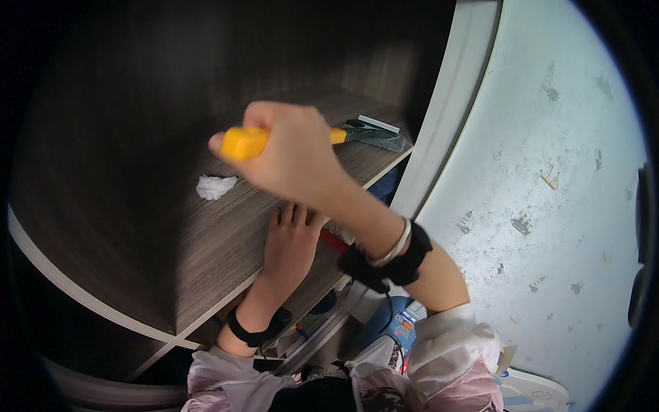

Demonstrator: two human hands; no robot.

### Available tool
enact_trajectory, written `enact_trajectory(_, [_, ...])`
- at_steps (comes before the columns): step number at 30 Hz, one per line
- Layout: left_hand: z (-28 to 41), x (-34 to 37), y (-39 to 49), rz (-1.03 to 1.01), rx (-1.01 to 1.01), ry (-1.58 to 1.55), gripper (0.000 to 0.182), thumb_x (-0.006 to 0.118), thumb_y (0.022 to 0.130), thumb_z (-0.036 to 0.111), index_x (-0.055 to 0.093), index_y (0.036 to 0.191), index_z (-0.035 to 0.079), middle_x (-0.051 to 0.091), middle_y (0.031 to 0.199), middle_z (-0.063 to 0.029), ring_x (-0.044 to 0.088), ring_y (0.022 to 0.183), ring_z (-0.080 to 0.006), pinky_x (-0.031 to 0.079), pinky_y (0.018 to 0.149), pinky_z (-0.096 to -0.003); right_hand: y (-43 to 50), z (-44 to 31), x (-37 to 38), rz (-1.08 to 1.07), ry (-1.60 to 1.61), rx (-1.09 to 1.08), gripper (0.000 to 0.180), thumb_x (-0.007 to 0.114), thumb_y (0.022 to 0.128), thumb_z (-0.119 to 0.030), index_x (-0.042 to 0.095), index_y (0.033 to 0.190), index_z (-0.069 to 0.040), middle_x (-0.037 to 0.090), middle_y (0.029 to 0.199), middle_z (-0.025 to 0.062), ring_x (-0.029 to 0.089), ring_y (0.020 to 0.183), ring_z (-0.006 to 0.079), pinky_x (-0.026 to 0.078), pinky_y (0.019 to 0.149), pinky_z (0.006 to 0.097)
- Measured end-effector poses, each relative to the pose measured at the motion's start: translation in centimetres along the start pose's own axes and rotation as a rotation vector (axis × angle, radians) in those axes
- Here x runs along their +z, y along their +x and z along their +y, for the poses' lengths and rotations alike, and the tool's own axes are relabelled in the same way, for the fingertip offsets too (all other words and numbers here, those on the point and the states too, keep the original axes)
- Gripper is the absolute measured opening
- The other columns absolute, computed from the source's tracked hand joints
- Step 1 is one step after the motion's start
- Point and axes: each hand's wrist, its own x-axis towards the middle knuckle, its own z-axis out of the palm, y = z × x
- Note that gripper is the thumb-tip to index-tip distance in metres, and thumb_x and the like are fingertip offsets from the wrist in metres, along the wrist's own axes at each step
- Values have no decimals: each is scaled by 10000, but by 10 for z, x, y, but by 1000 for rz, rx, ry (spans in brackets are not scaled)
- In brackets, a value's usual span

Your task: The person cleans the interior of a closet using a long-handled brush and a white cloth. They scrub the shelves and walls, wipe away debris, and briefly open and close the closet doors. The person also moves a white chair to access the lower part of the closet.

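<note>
My right hand (291, 149) is closed around the yellow handle of a small cleaning tool (244, 143), which looks like a squeegee. Its dark head, with a white strip on one side and a grey pad on the other, lies to the right, over the right end of a wood-grain shelf (221, 247). Below it, my left hand (293, 237) rests palm down at the shelf's front edge, its fingertips partly hidden by my right forearm. To the left of both hands, a crumpled white tissue or cloth (215, 187) lies on the shelf.
Dark cabinet panels (113, 170) enclose the shelf at the left and back. A white frame (437, 103) borders its right side, beside a wall papered with ship motifs (520, 154). Lower compartments hold partly hidden items. A blue container (386, 324) stands below.
</note>
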Motion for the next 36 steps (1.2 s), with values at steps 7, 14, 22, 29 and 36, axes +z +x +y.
enact_trajectory(7, [4,-11,2,-60,-44,64,348,504,814,131,504,1160,90,504,1160,-179,483,1076,-305,381,890,-443,-27,141,-41,-227,-228,267,362,680,743,-256,399,619,-63,480,632,59,476,611,172,399,560,290])
enact_trajectory(14, [4,-18,4,-91,-15,68,337,480,819,111,506,1152,70,514,1143,-198,494,1072,-321,392,890,-440,-36,270,-41,-430,-206,548,402,679,702,-419,511,727,-55,534,834,115,504,856,268,401,752,355])
enact_trajectory(22, [4,-16,4,-112,-19,59,332,481,816,114,518,1144,85,512,1145,-185,495,1060,-311,386,882,-433,-33,210,1,-431,-168,388,414,698,675,-429,554,803,-62,561,942,132,507,910,290,398,805,353])
enact_trajectory(29, [5,-6,0,-2,-47,54,316,481,817,120,524,1129,84,521,1116,-174,498,1043,-301,404,857,-427,-53,114,-139,-239,250,405,59,560,838,-144,554,872,-96,499,1121,87,503,933,138,415,816,280])
enact_trajectory(36, [6,-5,3,-46,-54,36,325,486,819,118,518,1141,83,506,1142,-196,491,1063,-319,389,891,-448,-100,94,-250,155,134,887,186,541,830,-80,552,998,-1,576,961,81,573,784,139,505,667,251])
